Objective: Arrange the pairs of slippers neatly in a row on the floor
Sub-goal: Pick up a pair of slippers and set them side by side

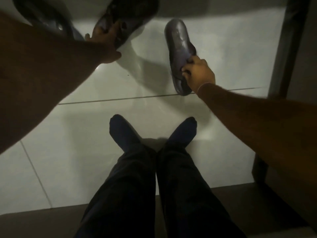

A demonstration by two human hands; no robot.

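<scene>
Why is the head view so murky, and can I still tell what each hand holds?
Head view: dim light, motion blur at the top edge; left hand on a smeared dark slipper, right hand gripping the sharper slipper; soft shadows on the glossy floor tiles.

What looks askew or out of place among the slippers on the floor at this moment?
The dark slippers do not form a row. The slipper gripped by the right hand points one way, while the slipper under the left hand is angled the other way. A third slipper lies partly hidden behind the left arm. Nothing looks damaged or spilled.
</scene>
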